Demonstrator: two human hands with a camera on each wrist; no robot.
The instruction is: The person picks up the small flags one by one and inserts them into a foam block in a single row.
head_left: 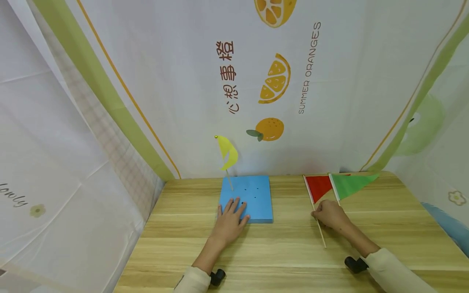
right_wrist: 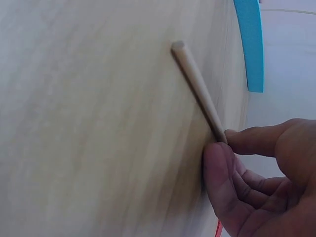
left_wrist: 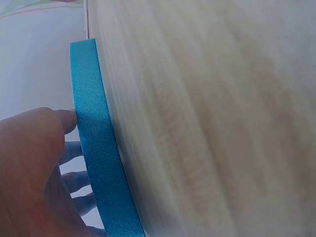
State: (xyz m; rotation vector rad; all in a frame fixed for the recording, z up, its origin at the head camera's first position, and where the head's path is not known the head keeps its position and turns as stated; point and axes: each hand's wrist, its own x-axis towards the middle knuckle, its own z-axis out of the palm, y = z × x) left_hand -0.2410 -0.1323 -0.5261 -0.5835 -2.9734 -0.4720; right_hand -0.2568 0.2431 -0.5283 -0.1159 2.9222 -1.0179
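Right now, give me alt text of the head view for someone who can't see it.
A person's right hand pinches the thin wooden stick of a red triangular flag, partly overlapped by a green triangular flag, at a wood-grain table. The left hand rests on a flat square blue block, from which a slanting yellow flag rises.

Red flag [head_left: 318,187]; blue block [head_left: 261,208]

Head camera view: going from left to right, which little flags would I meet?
Yellow flag, its stick standing on the left part of the blue block → red flag → green flag.
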